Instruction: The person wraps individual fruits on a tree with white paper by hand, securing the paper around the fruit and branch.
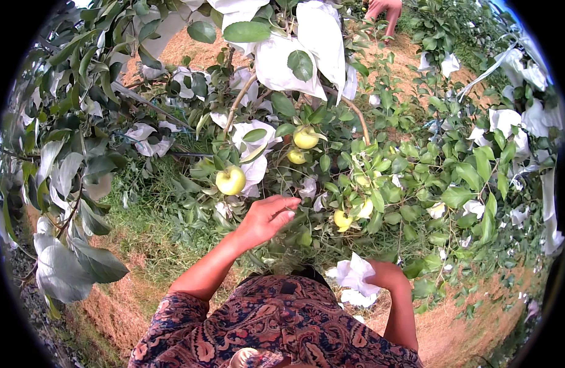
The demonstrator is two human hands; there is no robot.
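My left hand [268, 217] reaches into the apple tree's foliage, thumb and fingers slightly apart, with no clear object between them. Just above and left of it hangs a yellow-green apple [230, 180], beside a white paper bag [254, 172]. Two more apples, one larger [305, 137] and one smaller [296, 156], hang higher up. To the right, a yellow apple [342, 221] hangs among leaves. Low at my right side, my right hand [379, 274] is closed around crumpled white paper [355, 276]; its fingers are mostly hidden by the paper.
Large white bags [287, 64] hang from branches at the top. A curved branch [240, 103] arches down in front. Leafy branches [87, 262] crowd the left, more foliage and bags [505, 120] the right. Another person's legs [389, 16] show at the top, on the dry ground.
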